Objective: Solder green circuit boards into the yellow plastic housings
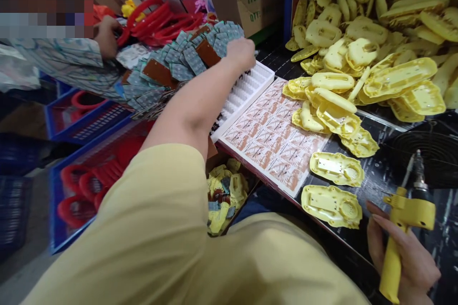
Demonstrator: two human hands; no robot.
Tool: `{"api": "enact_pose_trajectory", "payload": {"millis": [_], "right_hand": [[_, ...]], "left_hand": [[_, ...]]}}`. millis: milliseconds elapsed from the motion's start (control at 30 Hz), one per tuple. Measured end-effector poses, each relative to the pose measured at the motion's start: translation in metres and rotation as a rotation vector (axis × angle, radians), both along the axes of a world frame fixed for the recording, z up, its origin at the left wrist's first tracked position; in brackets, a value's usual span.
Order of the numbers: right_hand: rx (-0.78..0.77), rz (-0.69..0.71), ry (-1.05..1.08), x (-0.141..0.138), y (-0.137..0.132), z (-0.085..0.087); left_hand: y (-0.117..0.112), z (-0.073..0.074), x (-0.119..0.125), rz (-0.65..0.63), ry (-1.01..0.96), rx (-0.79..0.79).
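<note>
My left hand [242, 53] reaches far forward, fingers curled down at the edge of a heap of small grey-blue circuit boards [186, 59], beside a white compartment tray [246, 90]. What its fingers hold is hidden. My right hand [404, 252] rests low at the right, wrapped round the handle of a yellow electric screwdriver [402, 233] standing upright. Two yellow plastic shells [331, 205] lie face up just left of it. A sheet of printed stickers [272, 138] lies between the tray and the shells.
A large pile of yellow shells [375, 43] fills the back right. Another person's hand [106, 35] touches red plastic rings [161, 21] at the back left. Blue crates [86, 176] hold more red parts. A cardboard box [227, 195] of scraps sits below the table edge.
</note>
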State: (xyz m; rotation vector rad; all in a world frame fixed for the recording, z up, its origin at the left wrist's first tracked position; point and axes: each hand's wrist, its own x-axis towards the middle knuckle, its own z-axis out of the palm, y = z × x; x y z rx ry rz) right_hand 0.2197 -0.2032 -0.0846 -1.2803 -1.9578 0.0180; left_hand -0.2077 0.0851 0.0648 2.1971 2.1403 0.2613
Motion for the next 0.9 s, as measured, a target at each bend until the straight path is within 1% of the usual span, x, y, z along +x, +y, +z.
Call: {"api": "enact_pose_trajectory", "payload": {"millis": [33,100,167,200,233,300,367,433,500,567,633,700,767,800,833,900], "right_hand": [[0.076,0.000,-0.036,-0.004,0.002,0.005],[0.230,0.017,-0.108,-0.010,0.008,0.016],[0.310,0.038,-0.152,-0.013,0.014,0.023],[0.337,0.046,-0.159,-0.014,0.016,0.025],[0.359,0.050,-0.160,-0.014,0.017,0.026],[0.356,0.061,-0.161,-0.013,0.017,0.026],[0.305,0.084,-0.136,-0.014,0.015,0.025],[0.200,0.107,-0.055,-0.020,0.013,0.027],[0.095,0.136,0.101,-0.032,0.015,0.033],[0.009,0.184,0.255,-0.047,0.020,0.041],[-0.032,0.212,0.310,-0.062,0.030,0.050],[-0.040,0.227,0.309,-0.071,0.039,0.056],[0.001,0.246,0.242,-0.074,0.045,0.057],[0.031,0.247,0.201,-0.073,0.046,0.055],[0.063,0.239,0.166,-0.071,0.045,0.052],[0.121,0.207,0.148,-0.064,0.042,0.041]], "left_hand": [[0.002,0.007,-0.006,0.040,-0.004,0.025],[0.006,0.021,-0.018,0.162,-0.013,0.082],[0.005,0.034,-0.027,0.267,-0.091,0.109],[0.002,0.040,-0.029,0.270,-0.165,0.112],[-0.004,0.045,-0.029,0.254,-0.250,0.113],[-0.022,0.052,-0.021,0.177,-0.394,0.104],[-0.048,0.055,-0.006,0.076,-0.445,0.079],[-0.076,0.053,0.015,-0.065,-0.431,0.034],[-0.103,0.046,0.040,-0.265,-0.356,0.004],[-0.128,0.034,0.066,-0.475,-0.249,-0.019],[-0.151,0.017,0.092,-0.661,-0.137,-0.014],[-0.173,-0.001,0.115,-0.825,-0.039,0.062],[-0.193,-0.018,0.129,-0.948,0.022,0.184],[-0.202,-0.025,0.133,-0.985,0.015,0.233],[-0.211,-0.032,0.133,-1.008,-0.028,0.262],[-0.223,-0.043,0.127,-1.034,-0.235,0.251]]}}
